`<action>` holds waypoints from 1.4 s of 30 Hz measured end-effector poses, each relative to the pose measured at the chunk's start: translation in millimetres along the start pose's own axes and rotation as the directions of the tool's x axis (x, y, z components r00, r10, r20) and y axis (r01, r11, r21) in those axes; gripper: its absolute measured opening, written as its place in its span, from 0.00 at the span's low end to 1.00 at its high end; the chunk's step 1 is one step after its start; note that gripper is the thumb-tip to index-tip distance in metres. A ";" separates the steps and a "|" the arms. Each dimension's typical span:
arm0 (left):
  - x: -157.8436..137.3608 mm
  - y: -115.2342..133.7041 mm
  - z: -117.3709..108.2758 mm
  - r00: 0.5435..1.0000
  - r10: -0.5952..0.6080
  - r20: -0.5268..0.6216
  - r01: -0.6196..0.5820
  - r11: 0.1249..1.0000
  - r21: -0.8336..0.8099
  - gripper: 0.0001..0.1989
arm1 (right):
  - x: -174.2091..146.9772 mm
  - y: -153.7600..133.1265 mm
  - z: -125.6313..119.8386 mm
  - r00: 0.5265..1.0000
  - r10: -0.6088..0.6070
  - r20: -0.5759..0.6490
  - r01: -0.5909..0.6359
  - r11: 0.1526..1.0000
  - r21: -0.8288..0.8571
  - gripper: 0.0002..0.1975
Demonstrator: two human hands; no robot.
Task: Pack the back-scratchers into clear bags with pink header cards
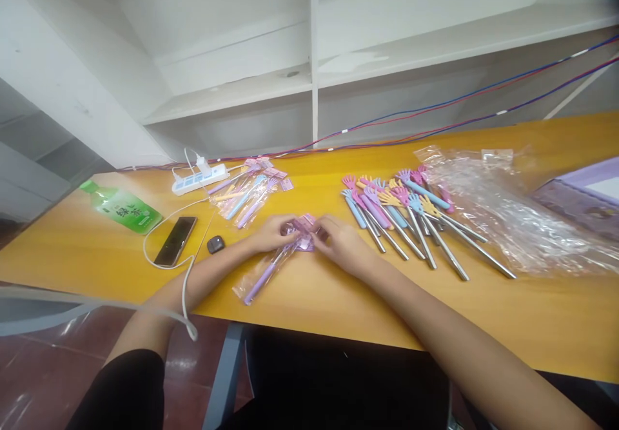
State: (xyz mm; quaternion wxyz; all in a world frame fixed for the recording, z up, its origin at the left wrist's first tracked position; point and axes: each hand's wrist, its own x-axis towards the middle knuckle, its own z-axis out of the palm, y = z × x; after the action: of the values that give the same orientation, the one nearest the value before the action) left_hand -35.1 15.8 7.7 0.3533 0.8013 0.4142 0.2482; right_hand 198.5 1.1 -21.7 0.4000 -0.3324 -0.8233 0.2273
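Between my hands lies a purple-handled back scratcher (261, 283) in a clear plastic bag, slanting toward the table's front edge. At the bag's top end is a pink and purple header card (305, 242). My left hand (275, 234) is closed on the bag near the scratcher's head, which it partly hides. With fingers pinched, my right hand (338, 242) holds the card's right side. To the right is a pile of unbagged back scratchers (401, 214) with hand-shaped heads in pink, blue, yellow and purple. Several bagged back scratchers (249, 198) lie behind my left hand.
On the left are a green tea bottle (126, 209), a phone (176, 242), a small black case (215, 244) and a white power strip (200, 180) with a trailing white cable (185, 288). Clear plastic bags (512, 211) and a purple box (585, 201) occupy the right. White shelving (314, 49) stands behind.
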 end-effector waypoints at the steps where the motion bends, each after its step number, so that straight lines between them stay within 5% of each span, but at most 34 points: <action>1: -1.5 3.3 2.7 0.999 -0.014 -0.032 0.013 1.000 -0.017 0.17 | -0.2 -1.6 -0.2 1.000 0.000 -0.006 0.000 1.000 0.013 0.04; 8: -14.9 32.9 55.5 0.931 -0.248 -0.267 0.191 0.957 -0.220 0.17 | -1.4 4.0 -9.0 1.000 -0.005 -0.024 0.006 0.999 0.039 0.05; 13: -14.4 35.6 71.5 0.917 -0.202 -0.345 0.154 0.975 -0.161 0.11 | -0.9 10.9 -11.4 1.000 -0.021 -0.014 0.021 0.999 0.027 0.03; 25: -31.4 40.0 57.4 0.971 -0.061 -0.230 0.064 0.998 0.002 0.09 | -4.4 -7.5 -11.4 0.997 -0.073 -0.010 0.070 0.981 -0.179 0.07; 32: -30.0 32.3 57.8 0.960 -0.254 -0.117 0.200 0.915 -0.350 0.18 | 0.2 -0.6 -31.4 0.974 0.201 -0.108 -0.199 0.979 0.035 0.05; 39: -24.4 26.3 53.8 0.928 -0.287 -0.237 0.211 0.930 -0.301 0.25 | -4.4 -17.4 -35.6 0.990 0.084 0.117 -0.084 0.996 0.000 0.23; 42: -24.4 28.0 51.9 0.917 -0.327 -0.229 0.244 0.913 -0.327 0.30 | -5.2 -17.4 -26.6 0.993 0.108 0.055 -0.109 0.994 0.017 0.16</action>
State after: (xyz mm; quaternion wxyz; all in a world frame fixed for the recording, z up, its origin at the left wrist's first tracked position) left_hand 1.3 -34.8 -5.9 0.4383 0.6276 0.5321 0.3617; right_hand 216.1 -11.5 2.1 0.3682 -0.3664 -0.8122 0.2657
